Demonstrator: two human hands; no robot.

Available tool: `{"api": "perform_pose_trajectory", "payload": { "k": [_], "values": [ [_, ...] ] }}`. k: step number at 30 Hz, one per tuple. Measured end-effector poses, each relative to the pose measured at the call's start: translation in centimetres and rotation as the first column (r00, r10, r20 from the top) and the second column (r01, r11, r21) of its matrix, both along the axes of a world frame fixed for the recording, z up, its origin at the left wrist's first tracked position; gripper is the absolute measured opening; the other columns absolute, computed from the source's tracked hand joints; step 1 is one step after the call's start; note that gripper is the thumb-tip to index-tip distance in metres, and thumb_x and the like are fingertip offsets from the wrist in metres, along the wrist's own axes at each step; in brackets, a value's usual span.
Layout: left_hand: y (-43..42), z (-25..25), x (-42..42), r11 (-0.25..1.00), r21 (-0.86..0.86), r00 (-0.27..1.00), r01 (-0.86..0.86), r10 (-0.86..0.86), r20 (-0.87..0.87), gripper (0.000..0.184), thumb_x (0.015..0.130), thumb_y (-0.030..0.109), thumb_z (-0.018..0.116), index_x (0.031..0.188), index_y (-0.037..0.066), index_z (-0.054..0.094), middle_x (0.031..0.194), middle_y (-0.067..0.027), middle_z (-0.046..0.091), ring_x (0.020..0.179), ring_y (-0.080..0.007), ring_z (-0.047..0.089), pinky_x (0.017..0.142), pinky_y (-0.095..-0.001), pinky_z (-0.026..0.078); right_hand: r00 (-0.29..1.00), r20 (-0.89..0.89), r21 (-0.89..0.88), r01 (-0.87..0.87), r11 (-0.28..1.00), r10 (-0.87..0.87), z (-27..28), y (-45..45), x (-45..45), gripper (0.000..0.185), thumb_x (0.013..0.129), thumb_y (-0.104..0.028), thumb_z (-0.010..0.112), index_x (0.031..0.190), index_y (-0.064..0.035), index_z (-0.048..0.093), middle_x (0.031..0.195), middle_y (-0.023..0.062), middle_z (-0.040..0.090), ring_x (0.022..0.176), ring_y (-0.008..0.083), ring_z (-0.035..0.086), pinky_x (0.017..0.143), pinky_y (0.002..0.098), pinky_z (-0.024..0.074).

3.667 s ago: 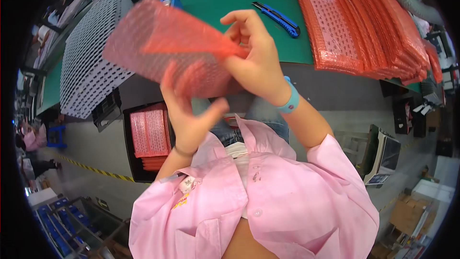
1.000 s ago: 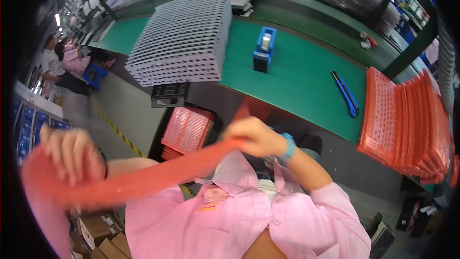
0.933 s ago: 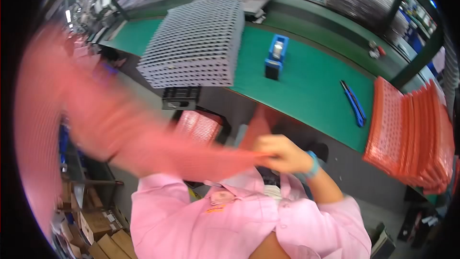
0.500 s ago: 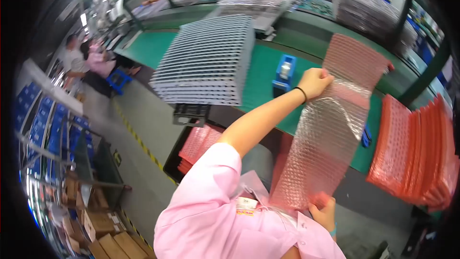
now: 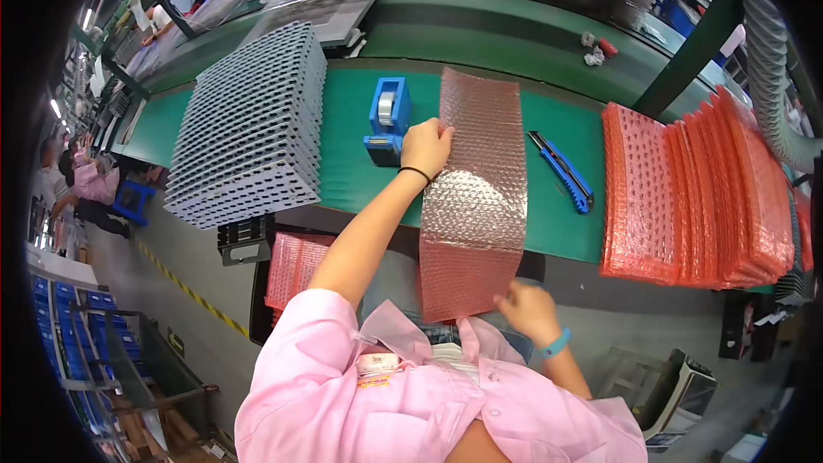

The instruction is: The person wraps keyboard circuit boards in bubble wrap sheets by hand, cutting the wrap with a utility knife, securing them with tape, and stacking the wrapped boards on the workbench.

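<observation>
1. One pinkish bubble-wrap sheet (image 5: 476, 197) is stretched out lengthwise, its far part over the green mat (image 5: 561, 231) and its near end past the mat's edge, above the person's lap. Whether its far part rests flat on the mat is hard to tell.
2. Left hand (image 5: 426, 148): curled on the sheet's left edge, thumb side against the film, gripping it some way below the far end.
3. Right hand (image 5: 530, 313): fingers bent, just beside the sheet's near right corner. Whether it pinches that corner or is clear of it, I cannot tell.
4. Weight and stiffness: it should be very light and limp, bending wherever it is unsupported, so one grip alone would probably let the other end swing or curl.
5. Surface: a bright glare across the middle suggests smooth film, likely slippery under flat fingers; a pinch ought to hold better than a press.
6. Fragility: the bubbles would probably pop under a hard squeeze, and thin film may crease or tear if yanked.
7. Best holds: opposite edges or corners, thumb on one face and fingers behind, with light tension between the hands.
8. Room about it: the tape holder (image 5: 387, 120) stands just left of the sheet, the cutter (image 5: 561, 171) lies near its right edge, and the red stack (image 5: 690, 206) is farther right.
</observation>
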State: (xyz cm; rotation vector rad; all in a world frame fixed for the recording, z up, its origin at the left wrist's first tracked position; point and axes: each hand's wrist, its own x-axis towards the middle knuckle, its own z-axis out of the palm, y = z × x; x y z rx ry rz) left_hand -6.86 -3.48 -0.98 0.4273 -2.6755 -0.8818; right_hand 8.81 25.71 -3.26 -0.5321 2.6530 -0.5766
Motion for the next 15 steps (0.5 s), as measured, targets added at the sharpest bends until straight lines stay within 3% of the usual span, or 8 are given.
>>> {"api": "perform_pose_trajectory", "payload": {
  "k": [3,5,6,8,9,11,14,15],
  "values": [
    [0.4,-0.4,0.2,0.995,-0.097,1.000,-0.027,0.028,0.010,0.026,0.088,0.028,0.062,0.090,0.002,0.060,0.074,-0.0176,0.067,0.069,-0.0397,0.063,0.066,-0.0460,0.051,0.999,0.013,-0.480,0.046,0.876,-0.046,5.9,-0.3,-3.1,0.014,0.084,-0.015,0.065,0.089,-0.0027,0.066,0.077,0.0075,0.066,0.055,0.0276,0.056,0.053,0.0380,0.0438],
    [1.1,-0.4,-0.1,0.975,-0.211,0.997,-0.075,0.076,-0.004,0.025,0.088,0.026,0.063,0.093,0.003,0.057,0.077,-0.0170,0.066,0.063,-0.0399,0.061,0.064,-0.0451,0.051,0.993,-0.116,-0.477,-0.029,0.878,-0.030,8.5,-0.9,-5.5,0.012,0.084,-0.013,0.064,0.091,-0.0032,0.065,0.081,0.0063,0.066,0.059,0.0256,0.056,0.055,0.0369,0.0444],
    [1.3,-0.4,-0.1,0.958,-0.268,0.995,-0.103,0.103,-0.012,0.024,0.088,0.026,0.063,0.094,0.003,0.055,0.078,-0.0166,0.066,0.061,-0.0400,0.060,0.063,-0.0446,0.051,0.970,-0.244,-0.472,-0.103,0.876,-0.017,9.1,-1.3,-6.7,0.011,0.084,-0.011,0.064,0.093,-0.0036,0.065,0.086,0.0051,0.066,0.063,0.0236,0.057,0.056,0.0357,0.0450],
    [1.7,-0.6,-0.1,0.954,-0.274,0.992,-0.118,0.103,-0.069,0.025,0.087,0.024,0.063,0.098,0.004,0.054,0.083,-0.0167,0.066,0.063,-0.0394,0.060,0.064,-0.0443,0.051,0.824,-0.553,-0.215,-0.285,0.934,0.125,8.4,-2.4,-9.0,0.025,0.085,-0.014,0.066,0.108,-0.0052,0.062,0.109,0.0088,0.063,0.087,0.0251,0.060,0.072,0.0351,0.0483],
    [1.9,-0.8,0.0,0.950,-0.288,0.988,-0.121,0.087,-0.127,0.026,0.085,0.022,0.064,0.102,0.004,0.054,0.088,-0.0168,0.065,0.065,-0.0388,0.061,0.064,-0.0440,0.052,0.824,-0.548,-0.214,-0.303,0.928,0.143,7.6,-3.4,-10.1,0.025,0.085,-0.014,0.066,0.108,-0.0052,0.062,0.109,0.0088,0.063,0.087,0.0251,0.060,0.072,0.0351,0.0483],
    [1.8,-0.9,0.3,0.939,-0.319,0.970,-0.130,0.053,-0.239,0.032,0.083,0.018,0.065,0.109,0.004,0.052,0.097,-0.0170,0.064,0.070,-0.0376,0.062,0.065,-0.0434,0.053,0.736,-0.631,-0.145,-0.423,0.894,0.246,5.6,-5.3,-11.8,0.046,0.087,-0.025,0.065,0.129,-0.0081,0.055,0.137,0.0162,0.051,0.119,0.0333,0.052,0.097,0.0425,0.0441],
    [2.0,0.3,3.0,0.894,-0.429,0.944,-0.132,-0.019,-0.330,0.038,0.079,0.011,0.065,0.115,0.005,0.054,0.110,-0.0150,0.060,0.085,-0.0341,0.061,0.071,-0.0406,0.052,0.728,-0.632,-0.036,-0.373,0.927,0.268,2.4,-7.6,-11.9,0.053,0.089,-0.031,0.062,0.137,-0.0094,0.051,0.144,0.0186,0.043,0.128,0.0370,0.044,0.104,0.0474,0.0372],
    [1.9,1.0,4.6,0.909,-0.417,0.917,-0.007,-0.161,-0.365,0.041,0.077,0.009,0.066,0.117,0.006,0.055,0.109,-0.0138,0.060,0.091,-0.0326,0.060,0.075,-0.0394,0.052,0.722,-0.636,0.024,-0.335,0.942,0.273,1.8,-8.1,-12.0,0.057,0.090,-0.034,0.061,0.140,-0.0100,0.049,0.148,0.0198,0.039,0.133,0.0388,0.040,0.108,0.0499,0.0337]
  ]
}}
